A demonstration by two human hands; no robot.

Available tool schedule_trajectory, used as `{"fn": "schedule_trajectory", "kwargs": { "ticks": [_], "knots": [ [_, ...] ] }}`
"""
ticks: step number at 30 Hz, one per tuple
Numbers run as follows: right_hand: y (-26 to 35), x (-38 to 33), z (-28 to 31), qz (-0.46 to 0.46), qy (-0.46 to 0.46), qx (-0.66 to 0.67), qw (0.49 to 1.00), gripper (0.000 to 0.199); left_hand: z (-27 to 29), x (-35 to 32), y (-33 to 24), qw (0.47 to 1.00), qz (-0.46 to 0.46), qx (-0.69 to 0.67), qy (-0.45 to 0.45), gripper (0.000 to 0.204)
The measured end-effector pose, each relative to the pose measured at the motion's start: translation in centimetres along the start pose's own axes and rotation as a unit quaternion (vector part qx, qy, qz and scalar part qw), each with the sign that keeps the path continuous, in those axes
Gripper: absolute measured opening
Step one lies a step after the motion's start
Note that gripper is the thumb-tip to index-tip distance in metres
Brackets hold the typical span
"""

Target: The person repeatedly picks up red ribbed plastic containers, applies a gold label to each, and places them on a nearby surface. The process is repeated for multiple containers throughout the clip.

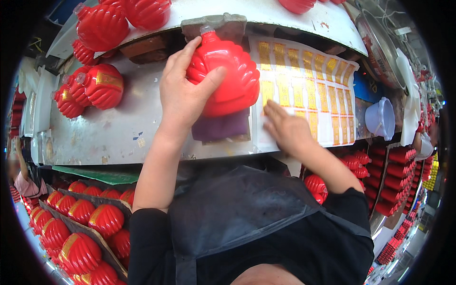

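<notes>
Lower left box: rows of glossy red bottles (105,220) between cardboard dividers (107,245), several with a gold strip showing. I'd count those as done, though some don't show enough of the side to say.
Left of the bench: a small cluster of red bottles (108,85), the nearest wearing a gold label, so probably finished too.
Upper left shelf: more fat red bottles (102,27), no gold on the sides I can see. My guess is they're waiting, but the hidden sides could prove me wrong.
Left hand: the left hand (183,85) is gripping the main bottle, thumb across the upper face and fingers along its left shoulder.
Main bottle: the big red bottle (228,78) is upper middle of the frame, lying on a purple pad (221,127), clear neck right by a grey block (191,29). No gold on the face showing, so this one looks not yet done.
Right hand: the right hand (287,128) is at the left part of the label sheet (259,135), fingertips down by a label. Can't tell if they've pinched anything.
Sheet: loads of gold labels (298,99) left, so plenty to go, I reckon.
Right edge: lilac bucket (375,118), then racks packed with red stuff (396,178).
</notes>
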State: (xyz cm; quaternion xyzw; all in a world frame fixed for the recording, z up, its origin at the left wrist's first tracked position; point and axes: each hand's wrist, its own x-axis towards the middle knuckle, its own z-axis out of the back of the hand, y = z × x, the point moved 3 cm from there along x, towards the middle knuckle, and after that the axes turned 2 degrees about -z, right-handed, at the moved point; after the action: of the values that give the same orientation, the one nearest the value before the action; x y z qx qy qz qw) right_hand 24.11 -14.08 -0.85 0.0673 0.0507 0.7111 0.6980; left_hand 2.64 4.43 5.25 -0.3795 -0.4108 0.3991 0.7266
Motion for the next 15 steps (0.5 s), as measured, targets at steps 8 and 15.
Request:
{"fn": "schedule_trajectory", "kwargs": {
  "ticks": [8, 15],
  "knots": [
    [2.4, -8.3, -1.6, 0.105, -0.074, -0.043, 0.991, 0.046, -1.1, -2.1, 0.0, 0.947, 0.133, -0.292, 0.019, 0.096],
    [-0.3, -5.5, 2.4, -0.086, 0.009, 0.315, 0.945, 0.017, 0.0, -0.7, 0.2, 0.974, 0.093, -0.199, 0.059, 0.098]
  ]
}}
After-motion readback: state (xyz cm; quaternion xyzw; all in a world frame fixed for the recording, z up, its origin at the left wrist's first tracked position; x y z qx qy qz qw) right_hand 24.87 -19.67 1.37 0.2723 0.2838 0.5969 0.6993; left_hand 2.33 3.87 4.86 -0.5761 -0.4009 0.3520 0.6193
